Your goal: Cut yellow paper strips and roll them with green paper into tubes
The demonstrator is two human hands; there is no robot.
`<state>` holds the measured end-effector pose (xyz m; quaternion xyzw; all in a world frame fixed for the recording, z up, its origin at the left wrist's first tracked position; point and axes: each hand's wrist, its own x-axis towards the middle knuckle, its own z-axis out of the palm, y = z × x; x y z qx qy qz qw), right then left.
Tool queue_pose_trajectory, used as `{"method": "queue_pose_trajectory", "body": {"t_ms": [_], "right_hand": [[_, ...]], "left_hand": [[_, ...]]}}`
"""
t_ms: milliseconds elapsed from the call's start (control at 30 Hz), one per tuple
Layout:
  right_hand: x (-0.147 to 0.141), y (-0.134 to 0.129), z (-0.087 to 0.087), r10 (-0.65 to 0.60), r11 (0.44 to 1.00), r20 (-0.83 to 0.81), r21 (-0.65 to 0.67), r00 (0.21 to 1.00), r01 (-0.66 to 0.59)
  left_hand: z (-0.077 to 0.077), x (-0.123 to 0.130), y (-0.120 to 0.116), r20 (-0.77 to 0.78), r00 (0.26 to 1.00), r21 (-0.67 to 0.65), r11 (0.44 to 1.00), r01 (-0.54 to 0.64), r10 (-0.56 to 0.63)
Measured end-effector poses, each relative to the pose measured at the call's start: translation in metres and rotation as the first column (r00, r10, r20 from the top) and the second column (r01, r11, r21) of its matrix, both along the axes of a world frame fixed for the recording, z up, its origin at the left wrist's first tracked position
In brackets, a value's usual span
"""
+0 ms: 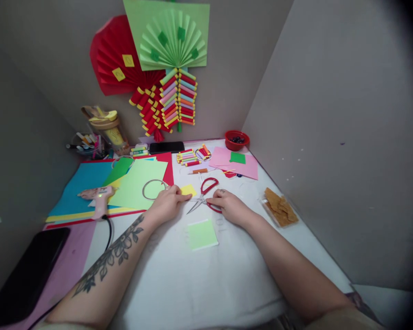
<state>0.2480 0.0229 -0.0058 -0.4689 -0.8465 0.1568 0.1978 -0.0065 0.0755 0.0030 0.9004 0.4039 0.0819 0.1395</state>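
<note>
Red-handled scissors [209, 185] lie with blades apart near the middle of the white table. My right hand [227, 205] is closed on their lower red handle. The fingers of my left hand [168, 202] are pressed together beside a small yellow paper [188, 190], with a fingertip close to the blades; what they hold, if anything, is too small to tell. Nearer to me lies a light green square [202, 234] with a white edge. A metal ring [153, 189] rests on green paper just left of my left hand.
Coloured sheets [137, 183] and a pink glue gun [103, 201] are at left. Rolled paper pieces [189, 157], pink paper [248, 165] and a red bowl [237, 140] stand farther back. A clear tray [280, 208] sits at right, a black device [27, 275] at near left.
</note>
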Motion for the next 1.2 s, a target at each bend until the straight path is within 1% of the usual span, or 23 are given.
{"method": "queue_pose_trajectory", "body": {"t_ms": [167,300,467,667,733,800,833,900,967,1033,1100,1200], "right_hand": [[-0.007,0.003,-0.003,0.022,0.999,0.037,0.036,0.999,-0.023],[-0.012,0.003,-0.001,0.039,0.998,0.049,0.047,0.998,-0.042],[-0.012,-0.001,0.001,0.044,0.999,0.018,0.024,0.999,-0.044],[-0.005,-0.004,0.001,0.060,0.998,-0.038,0.020,0.997,-0.059],[0.003,-0.002,0.003,0.016,1.000,-0.091,0.028,0.996,-0.013],[0.013,0.000,0.004,-0.090,0.994,-0.161,0.044,0.983,0.098],[0.018,0.002,0.004,-0.163,0.983,-0.191,0.055,0.968,0.177],[0.025,0.005,0.000,-0.310,0.939,-0.217,0.080,0.926,0.333],[0.029,0.009,-0.007,-0.416,0.896,-0.181,0.089,0.891,0.436],[0.030,0.014,-0.016,-0.468,0.876,-0.100,0.078,0.878,0.476],[0.029,0.017,-0.023,-0.496,0.865,-0.036,0.072,0.868,0.497],[0.026,0.017,-0.025,-0.522,0.842,-0.038,0.138,0.852,0.522]], "left_hand": [[0.001,0.000,0.003,-0.007,1.000,-0.019,1.000,0.012,-0.012],[0.002,0.000,0.005,-0.025,1.000,-0.037,0.999,0.009,-0.010],[0.002,0.000,0.006,-0.023,1.000,-0.031,0.999,0.020,-0.020],[-0.004,-0.003,0.007,-0.015,1.000,-0.018,1.000,0.026,-0.026],[-0.006,-0.005,0.007,0.015,1.000,-0.007,1.000,0.027,-0.026],[-0.004,-0.004,0.006,0.061,0.998,0.005,1.000,-0.011,0.011],[-0.002,-0.003,0.004,0.080,0.996,0.016,0.999,-0.050,0.048],[0.004,0.001,-0.001,0.083,0.986,0.053,0.988,-0.147,0.142],[0.011,0.006,-0.008,0.019,0.977,0.109,0.971,-0.213,0.212],[0.015,0.011,-0.015,-0.072,0.968,0.152,0.962,-0.227,0.240],[0.018,0.014,-0.018,-0.128,0.962,0.163,0.962,-0.219,0.241],[0.020,0.015,-0.019,-0.122,0.966,0.142,0.967,-0.210,0.227]]}}
